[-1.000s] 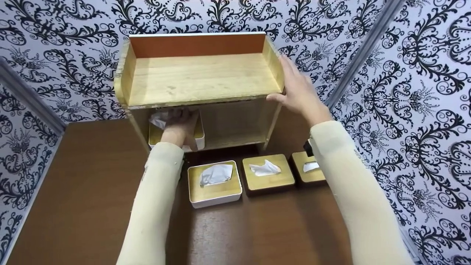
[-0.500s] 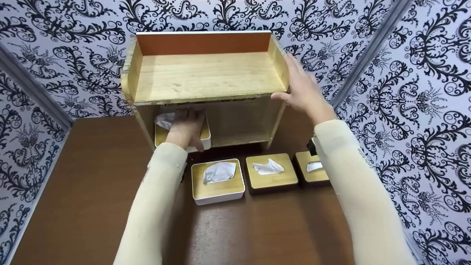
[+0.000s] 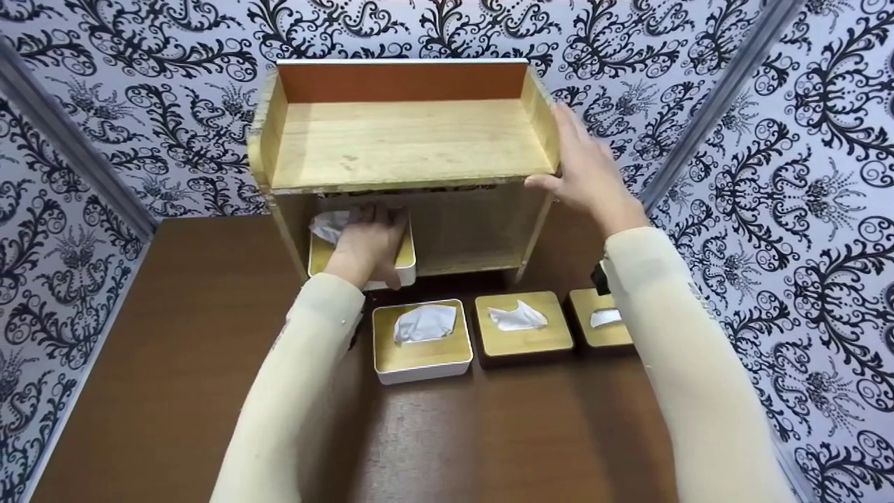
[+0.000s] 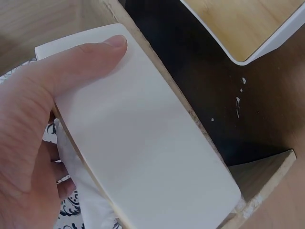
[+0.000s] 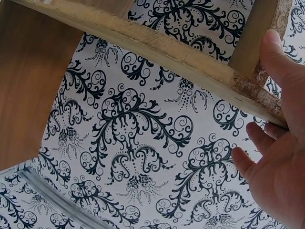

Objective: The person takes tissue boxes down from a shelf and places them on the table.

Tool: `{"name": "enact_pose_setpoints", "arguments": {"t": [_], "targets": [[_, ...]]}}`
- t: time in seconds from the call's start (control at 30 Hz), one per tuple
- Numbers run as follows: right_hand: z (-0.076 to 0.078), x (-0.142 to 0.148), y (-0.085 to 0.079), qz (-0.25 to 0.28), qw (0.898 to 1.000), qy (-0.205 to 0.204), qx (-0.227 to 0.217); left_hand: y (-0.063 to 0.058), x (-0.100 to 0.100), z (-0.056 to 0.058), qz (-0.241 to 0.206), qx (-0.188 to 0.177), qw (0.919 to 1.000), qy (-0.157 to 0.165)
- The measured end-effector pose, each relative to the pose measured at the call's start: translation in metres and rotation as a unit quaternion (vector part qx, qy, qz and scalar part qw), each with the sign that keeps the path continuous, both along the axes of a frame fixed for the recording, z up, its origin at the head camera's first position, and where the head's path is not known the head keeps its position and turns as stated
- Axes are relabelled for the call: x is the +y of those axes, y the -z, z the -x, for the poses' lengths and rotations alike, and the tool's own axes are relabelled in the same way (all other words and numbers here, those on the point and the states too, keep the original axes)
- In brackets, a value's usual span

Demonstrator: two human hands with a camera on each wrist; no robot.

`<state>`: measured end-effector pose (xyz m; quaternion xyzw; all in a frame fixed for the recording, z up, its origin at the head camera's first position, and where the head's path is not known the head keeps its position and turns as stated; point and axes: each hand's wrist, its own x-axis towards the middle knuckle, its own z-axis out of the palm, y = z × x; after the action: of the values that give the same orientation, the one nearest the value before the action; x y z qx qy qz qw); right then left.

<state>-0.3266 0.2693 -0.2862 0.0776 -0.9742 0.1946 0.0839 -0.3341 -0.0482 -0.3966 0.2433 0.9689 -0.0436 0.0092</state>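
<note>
A white tissue box (image 3: 408, 270) with a wooden lid sits on the left of the wooden shelf unit's lower level. My left hand (image 3: 370, 241) grips it, fingers over the lid and thumb along the front wall. The thumb lies on the box's white side (image 4: 143, 119) in the left wrist view; the fingers are partly behind the box. At the shelf unit's (image 3: 412, 140) right end, my right hand (image 3: 590, 164) holds the side panel. Its thumb touches the front edge and its fingers lie along the outside. In the right wrist view, that thumb presses the panel edge (image 5: 281, 19).
On the brown table (image 3: 188, 349), in front of the shelf unit, stand a white tissue box (image 3: 422, 358), a dark one with a wooden lid (image 3: 524, 342) and another dark one (image 3: 594, 335) partly behind the right sleeve. Patterned walls (image 3: 140, 133) enclose the back and sides.
The whole head view has shifted, so the scene lies slightly farther right. Both hands and the tissue box keep about the same place relative to the shelf unit.
</note>
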Motion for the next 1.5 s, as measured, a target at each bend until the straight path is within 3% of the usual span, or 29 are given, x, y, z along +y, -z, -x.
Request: {"name": "enact_pose_setpoints", "arguments": {"t": [0.47,0.63,1.0,1.17,1.5], "targets": [[0.000,0.000,-0.001,0.009,1.000,-0.004,-0.007,-0.008,0.005,-0.020,0.062,0.011,0.9978,0.021],[0.001,0.000,-0.001,0.008,1.000,-0.003,-0.008,-0.010,0.004,-0.031,0.068,0.010,0.9971,0.032],[0.000,0.000,-0.001,-0.001,1.000,-0.004,-0.010,-0.013,0.000,-0.057,0.074,0.046,0.9932,0.077],[0.000,0.000,-0.003,-0.006,1.000,-0.012,0.001,-0.013,-0.009,-0.066,0.063,0.037,0.9935,0.087],[0.001,0.001,0.000,-0.001,1.000,-0.010,-0.001,-0.005,-0.033,-0.080,0.068,0.005,0.9951,0.072]]}}
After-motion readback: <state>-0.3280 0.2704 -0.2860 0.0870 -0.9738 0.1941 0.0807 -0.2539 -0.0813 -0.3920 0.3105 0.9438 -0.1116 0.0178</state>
